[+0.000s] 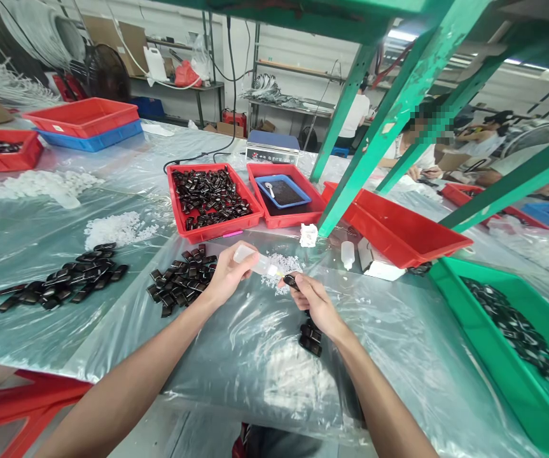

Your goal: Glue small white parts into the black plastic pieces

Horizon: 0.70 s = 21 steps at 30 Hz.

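My left hand is wrapped round a translucent squeeze bottle, tipped so its nozzle points right and down. Between the fingers of my right hand is a small black glossy part, right at the nozzle's tip. Whether the tip touches the part I cannot tell. Small white pieces lie scattered on the table behind the bottle. Below my right hand rests a small group of black parts. A larger heap of black parts lies left of my left hand.
Red trays stand behind my hands, one full of black parts, another holding a blue tray with a spoon. Green posts rise at the right. A green bin sits far right. Another small bottle stands nearby. Co-workers sit beyond.
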{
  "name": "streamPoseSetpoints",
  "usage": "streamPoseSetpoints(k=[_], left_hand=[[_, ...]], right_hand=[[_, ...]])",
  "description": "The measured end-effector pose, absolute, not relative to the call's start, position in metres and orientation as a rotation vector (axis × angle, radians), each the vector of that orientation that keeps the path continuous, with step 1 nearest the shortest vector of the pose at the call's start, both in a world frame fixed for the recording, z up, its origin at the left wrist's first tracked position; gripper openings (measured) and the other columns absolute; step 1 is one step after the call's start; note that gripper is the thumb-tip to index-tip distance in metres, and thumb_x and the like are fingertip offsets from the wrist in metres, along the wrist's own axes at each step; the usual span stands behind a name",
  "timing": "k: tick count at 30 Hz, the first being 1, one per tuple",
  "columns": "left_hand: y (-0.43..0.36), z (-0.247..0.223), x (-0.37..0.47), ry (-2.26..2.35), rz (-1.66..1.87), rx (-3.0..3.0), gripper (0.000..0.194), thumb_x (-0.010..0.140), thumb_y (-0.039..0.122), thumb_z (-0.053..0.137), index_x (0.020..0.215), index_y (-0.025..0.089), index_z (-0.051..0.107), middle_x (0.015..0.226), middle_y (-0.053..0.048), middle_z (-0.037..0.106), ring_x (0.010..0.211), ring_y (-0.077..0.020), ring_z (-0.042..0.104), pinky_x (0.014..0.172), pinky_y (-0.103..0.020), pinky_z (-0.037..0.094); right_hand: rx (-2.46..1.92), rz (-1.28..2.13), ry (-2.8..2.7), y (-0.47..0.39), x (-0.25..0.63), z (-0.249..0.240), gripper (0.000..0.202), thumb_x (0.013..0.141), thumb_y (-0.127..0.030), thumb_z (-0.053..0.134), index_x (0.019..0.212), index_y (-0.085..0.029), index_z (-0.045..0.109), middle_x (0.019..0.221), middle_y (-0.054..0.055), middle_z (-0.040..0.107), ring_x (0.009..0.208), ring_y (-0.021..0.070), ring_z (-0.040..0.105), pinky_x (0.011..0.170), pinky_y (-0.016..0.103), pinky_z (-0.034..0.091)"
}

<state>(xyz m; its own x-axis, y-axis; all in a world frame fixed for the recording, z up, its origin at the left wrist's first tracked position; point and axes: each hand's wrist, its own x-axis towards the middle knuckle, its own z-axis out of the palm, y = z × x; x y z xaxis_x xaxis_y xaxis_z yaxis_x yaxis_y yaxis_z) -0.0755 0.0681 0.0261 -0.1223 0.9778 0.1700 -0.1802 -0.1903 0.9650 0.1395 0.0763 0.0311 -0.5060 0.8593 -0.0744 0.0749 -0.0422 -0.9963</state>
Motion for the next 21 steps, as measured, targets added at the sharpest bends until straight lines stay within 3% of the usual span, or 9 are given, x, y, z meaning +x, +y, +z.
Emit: streamPoseSetpoints(k=[21], left_hand=[[0.0657, 0.0297, -0.0762, 1.065, 1.477, 1.247, 0.038, 0.079, 0.053, 0.073, 0.082, 0.016, 0.065, 0.062, 0.000, 0.057, 0.051, -0.0104, 0.047, 0.048, -0.022, 0.033]], right_hand=[[-1.053, 1.373, -1.785, 0.0773, 0.1447, 0.0232, 0.052, 0.097, -0.064, 0.040, 0.087, -0.021, 0.068, 0.066, -0.001, 0.033, 0.058, 0.0143, 0.028, 0.052, 0.027, 0.023]])
